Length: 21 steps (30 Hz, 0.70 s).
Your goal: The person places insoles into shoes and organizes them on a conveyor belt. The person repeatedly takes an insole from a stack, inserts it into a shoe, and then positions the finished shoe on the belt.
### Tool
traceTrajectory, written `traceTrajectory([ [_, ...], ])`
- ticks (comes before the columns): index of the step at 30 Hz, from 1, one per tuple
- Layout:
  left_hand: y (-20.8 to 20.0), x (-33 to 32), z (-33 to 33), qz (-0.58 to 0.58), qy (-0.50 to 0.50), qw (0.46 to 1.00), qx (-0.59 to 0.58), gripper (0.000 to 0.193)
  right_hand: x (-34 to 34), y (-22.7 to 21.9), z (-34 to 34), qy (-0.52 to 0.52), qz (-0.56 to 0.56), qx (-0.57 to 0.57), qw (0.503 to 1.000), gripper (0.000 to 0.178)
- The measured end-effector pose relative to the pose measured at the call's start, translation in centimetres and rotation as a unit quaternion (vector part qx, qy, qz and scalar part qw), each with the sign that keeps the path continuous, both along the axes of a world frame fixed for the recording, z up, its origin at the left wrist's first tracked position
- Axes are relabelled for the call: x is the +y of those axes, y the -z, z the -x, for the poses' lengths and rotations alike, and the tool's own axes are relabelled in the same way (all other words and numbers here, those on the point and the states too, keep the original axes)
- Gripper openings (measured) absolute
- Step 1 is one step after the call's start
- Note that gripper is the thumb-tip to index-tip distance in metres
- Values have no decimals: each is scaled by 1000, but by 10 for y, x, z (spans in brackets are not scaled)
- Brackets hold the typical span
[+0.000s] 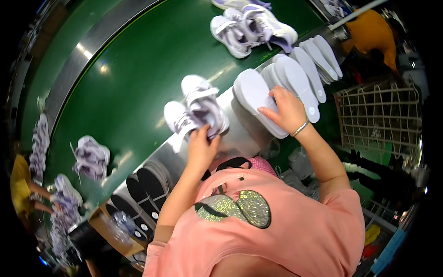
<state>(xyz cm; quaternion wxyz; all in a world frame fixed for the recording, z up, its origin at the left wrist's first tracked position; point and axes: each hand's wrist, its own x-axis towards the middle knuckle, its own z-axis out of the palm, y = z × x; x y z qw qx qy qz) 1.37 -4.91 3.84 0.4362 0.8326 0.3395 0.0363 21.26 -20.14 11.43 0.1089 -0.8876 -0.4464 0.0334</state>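
Note:
My left hand [202, 147] is closed on the heel of a white and lilac sneaker [214, 115], its fingertips at the shoe's opening. Beside that shoe, toward the left, lies its mate, another white sneaker [177, 117] with loose laces. Over a stack of white insoles [254, 90] on the metal ledge, my right hand [287, 113] rests with thumb and forefinger spread apart, touching the top insole. A bracelet circles the right wrist. More white insoles [295, 76] stand stacked just past this hand.
A green conveyor belt [134, 92] carries more sneakers [251, 30] farther along and a pair [91, 157] at left. Black insoles [147, 184] and a cardboard box [108, 228] sit at lower left. A wire basket [380, 120] is at right. Other people work at both sides.

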Motion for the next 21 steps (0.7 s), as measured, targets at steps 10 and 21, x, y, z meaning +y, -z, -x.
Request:
traceTrajectory([
  [10, -58, -1, -23, -20, 16, 978, -209, 28, -6, 27, 16, 11, -72, -13, 997, 49],
  [21, 11, -11, -138, 213, 46, 953, -212, 56, 12, 16, 4, 82, -6, -13, 997, 43],
])
